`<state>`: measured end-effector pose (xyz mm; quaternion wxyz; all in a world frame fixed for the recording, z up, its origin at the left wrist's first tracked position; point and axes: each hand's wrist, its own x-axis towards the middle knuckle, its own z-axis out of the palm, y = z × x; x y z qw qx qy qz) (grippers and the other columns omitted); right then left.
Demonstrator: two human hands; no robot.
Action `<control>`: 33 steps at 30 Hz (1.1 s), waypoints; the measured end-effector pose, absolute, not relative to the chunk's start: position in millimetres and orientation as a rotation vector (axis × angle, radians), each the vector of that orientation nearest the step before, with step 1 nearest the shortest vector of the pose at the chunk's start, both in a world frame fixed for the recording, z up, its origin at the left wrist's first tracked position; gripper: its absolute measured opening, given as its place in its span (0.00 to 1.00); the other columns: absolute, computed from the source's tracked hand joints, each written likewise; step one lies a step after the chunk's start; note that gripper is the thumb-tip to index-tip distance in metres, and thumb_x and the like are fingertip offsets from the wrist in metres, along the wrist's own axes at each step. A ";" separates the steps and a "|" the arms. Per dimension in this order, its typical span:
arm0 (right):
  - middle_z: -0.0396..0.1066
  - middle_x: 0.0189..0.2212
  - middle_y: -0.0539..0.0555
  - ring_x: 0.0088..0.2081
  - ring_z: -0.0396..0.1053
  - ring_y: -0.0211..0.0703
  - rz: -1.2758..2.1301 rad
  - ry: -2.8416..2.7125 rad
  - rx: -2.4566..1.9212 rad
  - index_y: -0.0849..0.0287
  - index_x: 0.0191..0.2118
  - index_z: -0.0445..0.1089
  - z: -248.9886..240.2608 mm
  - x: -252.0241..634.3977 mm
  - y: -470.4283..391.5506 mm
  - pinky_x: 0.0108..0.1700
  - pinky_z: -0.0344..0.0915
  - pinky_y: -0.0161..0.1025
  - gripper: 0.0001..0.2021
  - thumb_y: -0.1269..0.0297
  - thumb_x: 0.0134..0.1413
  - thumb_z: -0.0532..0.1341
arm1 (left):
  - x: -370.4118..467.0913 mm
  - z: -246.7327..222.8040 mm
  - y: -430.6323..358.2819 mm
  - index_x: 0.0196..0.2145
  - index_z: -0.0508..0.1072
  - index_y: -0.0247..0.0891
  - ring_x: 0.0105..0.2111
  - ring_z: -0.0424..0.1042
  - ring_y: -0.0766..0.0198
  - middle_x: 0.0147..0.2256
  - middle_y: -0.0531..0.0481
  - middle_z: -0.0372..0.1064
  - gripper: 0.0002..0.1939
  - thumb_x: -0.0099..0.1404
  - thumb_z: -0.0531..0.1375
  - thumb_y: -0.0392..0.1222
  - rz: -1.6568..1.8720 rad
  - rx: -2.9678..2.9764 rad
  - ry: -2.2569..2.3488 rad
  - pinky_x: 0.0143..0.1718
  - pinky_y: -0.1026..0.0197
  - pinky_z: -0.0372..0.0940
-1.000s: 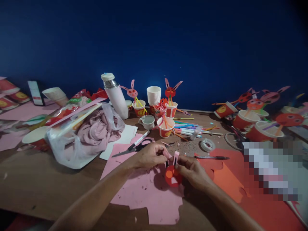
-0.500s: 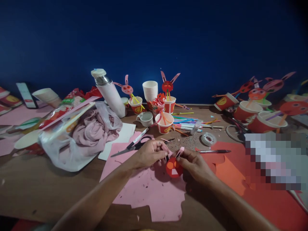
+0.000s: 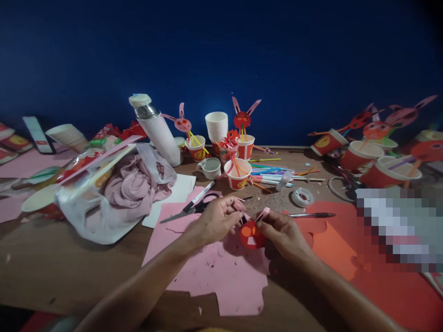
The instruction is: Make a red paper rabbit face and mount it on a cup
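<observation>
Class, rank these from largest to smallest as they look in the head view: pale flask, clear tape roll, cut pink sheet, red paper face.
1. Cut pink sheet
2. Pale flask
Unranked, both smaller: red paper face and clear tape roll. They look close in width, and the face is partly covered.

No words, brands or numbers can be read: the yellow emblems on the upright red paper cup (image 3: 195,148) and the tipped paper cup (image 3: 329,142) are too small, the smartphone (image 3: 37,133) screen too blurred.
</observation>
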<state>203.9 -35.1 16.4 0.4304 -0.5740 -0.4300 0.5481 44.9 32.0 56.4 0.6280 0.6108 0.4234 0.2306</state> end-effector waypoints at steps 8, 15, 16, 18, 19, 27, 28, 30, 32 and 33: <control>0.63 0.20 0.44 0.15 0.57 0.31 1.354 -1.074 -1.407 0.56 0.34 0.65 14.5 203.6 -34.3 0.14 0.55 0.29 0.09 0.57 0.51 0.57 | 45.9 55.8 28.1 0.30 0.64 0.35 0.18 0.63 0.74 0.21 0.58 0.63 0.04 0.55 0.54 0.31 0.541 1.409 0.993 0.18 0.72 0.56; 0.64 0.25 0.47 0.26 0.62 0.35 1.274 -1.120 -1.308 0.58 0.34 0.66 9.7 205.0 -32.6 0.28 0.59 0.32 0.06 0.63 0.51 0.58 | 45.5 56.0 28.3 0.30 0.64 0.35 0.19 0.63 0.73 0.21 0.58 0.63 0.04 0.53 0.55 0.32 0.538 1.392 0.958 0.20 0.71 0.58; 0.65 0.26 0.47 0.26 0.62 0.35 1.282 -1.116 -1.307 0.58 0.35 0.66 9.2 204.9 -32.7 0.28 0.59 0.32 0.06 0.63 0.51 0.58 | 45.5 56.0 28.3 0.30 0.64 0.35 0.19 0.63 0.73 0.21 0.58 0.62 0.05 0.53 0.56 0.32 0.536 1.387 0.955 0.20 0.71 0.58; 0.65 0.27 0.48 0.26 0.62 0.35 1.292 -1.108 -1.298 0.57 0.36 0.66 8.6 204.6 -32.9 0.27 0.59 0.32 0.06 0.63 0.51 0.57 | 45.4 55.8 27.6 0.30 0.64 0.35 0.19 0.62 0.74 0.22 0.58 0.63 0.05 0.52 0.56 0.32 0.557 1.370 0.956 0.20 0.71 0.57; 0.65 0.26 0.47 0.26 0.62 0.35 1.293 -1.107 -1.293 0.57 0.36 0.66 8.5 204.4 -32.9 0.27 0.58 0.32 0.06 0.63 0.52 0.58 | 45.3 55.7 27.0 0.30 0.64 0.35 0.19 0.62 0.74 0.23 0.57 0.63 0.06 0.52 0.56 0.32 0.566 1.365 0.956 0.20 0.71 0.57; 0.63 0.24 0.46 0.21 0.59 0.32 1.258 -1.116 -1.345 0.57 0.38 0.66 9.1 204.7 -34.1 0.21 0.55 0.30 0.08 0.62 0.52 0.58 | 44.5 54.7 25.2 0.31 0.66 0.35 0.26 0.68 0.70 0.26 0.55 0.66 0.09 0.49 0.56 0.31 0.592 1.402 0.955 0.26 0.68 0.59; 0.64 0.24 0.46 0.21 0.59 0.32 1.253 -1.116 -1.346 0.57 0.38 0.66 8.7 204.7 -34.2 0.21 0.56 0.30 0.08 0.62 0.52 0.58 | 44.3 54.6 25.4 0.32 0.66 0.35 0.27 0.69 0.69 0.26 0.54 0.67 0.09 0.50 0.56 0.31 0.584 1.406 0.953 0.27 0.68 0.60; 0.64 0.25 0.46 0.23 0.61 0.33 1.250 -1.115 -1.336 0.57 0.37 0.66 7.8 204.6 -33.8 0.23 0.58 0.30 0.07 0.62 0.52 0.58 | 44.0 54.5 26.1 0.32 0.66 0.35 0.28 0.70 0.67 0.27 0.53 0.68 0.09 0.50 0.55 0.31 0.570 1.415 0.954 0.28 0.66 0.61; 0.64 0.25 0.47 0.24 0.61 0.34 1.255 -1.106 -1.316 0.57 0.37 0.65 7.3 204.1 -33.2 0.25 0.59 0.31 0.07 0.63 0.51 0.58 | 43.8 53.8 26.8 0.33 0.66 0.35 0.29 0.71 0.66 0.28 0.52 0.69 0.10 0.50 0.56 0.30 0.559 1.425 0.954 0.30 0.65 0.62; 0.64 0.26 0.47 0.25 0.61 0.34 1.263 -1.102 -1.303 0.57 0.37 0.65 7.3 203.7 -32.8 0.26 0.59 0.31 0.06 0.64 0.51 0.58 | 43.8 53.3 27.2 0.33 0.66 0.35 0.30 0.71 0.65 0.29 0.52 0.69 0.10 0.50 0.56 0.30 0.561 1.428 0.955 0.30 0.64 0.63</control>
